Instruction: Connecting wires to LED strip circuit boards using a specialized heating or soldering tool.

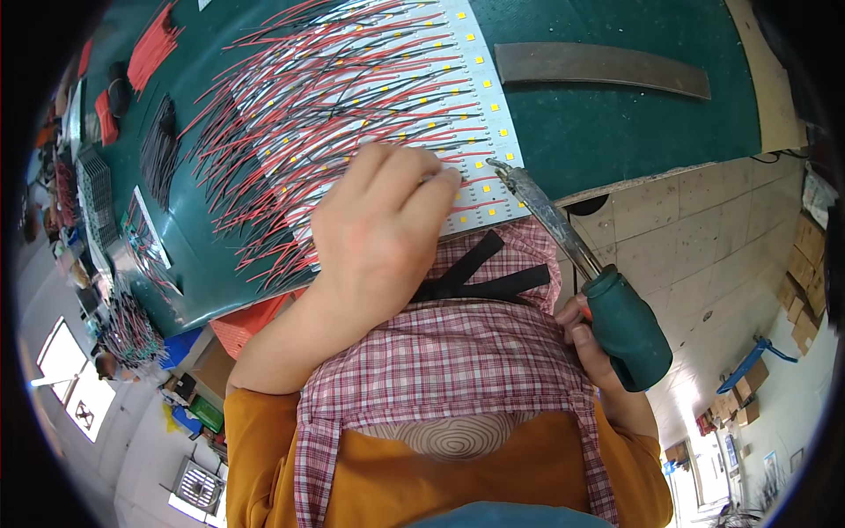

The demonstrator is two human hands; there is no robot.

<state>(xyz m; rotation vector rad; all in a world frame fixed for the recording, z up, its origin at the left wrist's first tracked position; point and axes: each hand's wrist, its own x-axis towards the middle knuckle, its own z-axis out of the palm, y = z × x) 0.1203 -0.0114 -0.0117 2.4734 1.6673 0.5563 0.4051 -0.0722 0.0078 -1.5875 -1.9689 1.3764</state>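
Observation:
My left hand [378, 224] rests over a white LED board [515, 180] with yellow chips, its fingers closed in a pinch around what looks like a thin wire; the fingertips partly hide it. Many red and black wires [352, 106] fan out leftward from rows of solder points on the board. In my right hand [591, 348] is a soldering iron [629, 330] with a dark green handle, gripped below the board's right edge. The iron's metal shaft slants up to the left, and its tip is at the board, just right of my left fingertips.
The board lies on a green-topped table [616, 132]. A flat metal bar [607, 70] lies right of it. Bundles of red wires [154, 48] and black wires [158, 150] lie to the left. The table's near edge runs close to my checked apron [440, 352]. Cardboard boxes [805, 264] stand far right.

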